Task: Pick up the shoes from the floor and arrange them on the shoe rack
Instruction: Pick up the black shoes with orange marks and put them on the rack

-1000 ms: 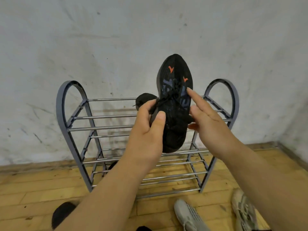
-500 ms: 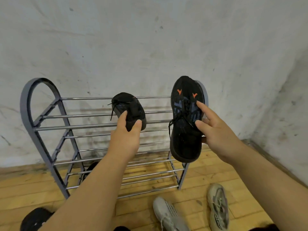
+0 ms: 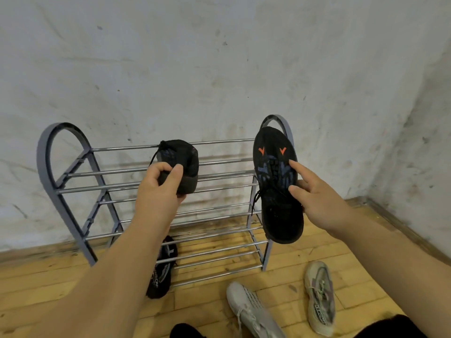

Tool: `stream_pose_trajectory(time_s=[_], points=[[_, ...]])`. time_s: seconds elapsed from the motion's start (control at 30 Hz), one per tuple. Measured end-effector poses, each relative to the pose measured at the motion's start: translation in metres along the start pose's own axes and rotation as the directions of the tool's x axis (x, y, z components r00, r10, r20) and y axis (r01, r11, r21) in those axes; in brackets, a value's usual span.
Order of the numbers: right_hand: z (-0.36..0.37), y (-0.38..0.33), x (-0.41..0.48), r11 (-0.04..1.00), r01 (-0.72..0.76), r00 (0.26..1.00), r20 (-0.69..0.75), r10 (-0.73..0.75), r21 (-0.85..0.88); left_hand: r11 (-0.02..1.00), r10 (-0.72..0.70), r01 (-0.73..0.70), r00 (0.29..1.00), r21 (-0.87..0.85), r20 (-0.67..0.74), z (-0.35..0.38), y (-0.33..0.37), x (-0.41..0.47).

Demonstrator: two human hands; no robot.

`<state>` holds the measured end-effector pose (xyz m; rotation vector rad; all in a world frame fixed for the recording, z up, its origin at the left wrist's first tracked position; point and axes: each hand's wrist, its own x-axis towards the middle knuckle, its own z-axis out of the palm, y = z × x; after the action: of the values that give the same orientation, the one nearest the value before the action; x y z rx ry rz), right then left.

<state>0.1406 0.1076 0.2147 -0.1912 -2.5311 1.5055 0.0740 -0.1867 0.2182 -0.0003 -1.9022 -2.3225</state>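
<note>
Left grip (image 3: 158, 189) clenched round the heel of a black shoe (image 3: 183, 157), held at the top bars of the shoe rack (image 3: 61, 167), frame centre. Right grip (image 3: 317, 198) pinches a second black shoe (image 3: 275, 191) that is toe-up before the rack's right end. Lower frame, on the floor (image 3: 48, 276): a white sneaker (image 3: 251, 311), a beige sneaker (image 3: 319, 298), and a third black shoe (image 3: 161, 272) at the rack's foot.

A whitish plastered back wall (image 3: 195, 69) fills the upper view, scuffed with grey smudges and small dark specks (the grime looks heavier low down). It meets a second, equally stained side wall (image 3: 419, 142) in a corner at the right. A worn brown wooden skirting strip (image 3: 402, 228) runs along the foot of both.
</note>
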Motion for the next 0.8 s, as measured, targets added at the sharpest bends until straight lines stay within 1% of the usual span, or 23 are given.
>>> stream_pose_trajectory(time_s=[0.03,0.1,0.2,0.27,0.3,0.37,0.43,0.47,0.53,0.57,0.63,0.7,0.73,0.8], points=[[-0.001,0.0,-0.001,1.0,0.005,1.0,-0.001,-0.005,0.0,0.998,0.032,-0.034,0.999,0.047,0.027,-0.004,0.002,-0.003],[-0.004,0.0,-0.004,1.0,0.01,1.0,-0.005,-0.01,-0.001,0.993,0.05,-0.062,0.992,0.103,0.12,-0.011,0.007,-0.011],[-0.011,0.0,-0.009,1.0,0.021,0.998,-0.057,-0.021,-0.01,0.991,0.01,-0.051,0.953,0.126,0.304,-0.022,0.019,-0.025],[-0.015,-0.002,-0.014,0.999,0.034,0.994,-0.106,-0.035,-0.007,0.989,-0.059,-0.003,0.91,0.15,0.41,-0.028,0.025,-0.034],[-0.018,-0.003,-0.015,0.999,0.038,0.991,-0.126,-0.037,-0.001,0.982,-0.112,0.028,0.886,0.189,0.45,-0.032,0.026,-0.039],[-0.023,-0.005,-0.019,0.999,0.042,0.988,-0.146,-0.039,0.017,0.945,-0.235,0.07,0.827,0.32,0.511,-0.037,0.025,-0.048],[-0.027,-0.007,-0.023,0.999,0.044,0.992,-0.117,-0.041,0.019,0.873,-0.368,0.081,0.755,0.481,0.542,-0.042,0.021,-0.056],[-0.028,-0.007,-0.026,0.999,0.04,0.996,-0.078,-0.039,0.006,0.824,-0.437,0.082,0.722,0.561,0.536,-0.044,0.018,-0.06],[-0.027,-0.006,-0.03,0.998,0.025,0.999,0.044,-0.023,-0.057,0.699,-0.563,0.063,0.661,0.712,0.495,-0.047,0.006,-0.062],[-0.025,-0.005,-0.032,0.995,0.02,0.993,0.116,-0.009,-0.098,0.623,-0.618,0.038,0.636,0.781,0.462,-0.049,-0.002,-0.062],[-0.021,-0.003,-0.035,0.986,0.001,0.963,0.264,0.043,-0.165,0.458,-0.693,-0.043,0.608,0.888,0.387,-0.049,-0.017,-0.058],[-0.012,-0.001,-0.036,0.966,-0.012,0.896,0.425,0.125,-0.258,0.317,-0.744,-0.093,0.593,0.944,0.308,-0.048,-0.033,-0.054],[-0.005,0.002,-0.036,0.942,-0.006,0.854,0.488,0.179,-0.335,0.27,-0.763,-0.087,0.588,0.959,0.268,-0.05,-0.042,-0.051],[0.011,0.014,-0.031,0.844,0.058,0.76,0.572,0.31,-0.534,0.231,-0.78,-0.052,0.587,0.971,0.217,-0.054,-0.061,-0.044]])
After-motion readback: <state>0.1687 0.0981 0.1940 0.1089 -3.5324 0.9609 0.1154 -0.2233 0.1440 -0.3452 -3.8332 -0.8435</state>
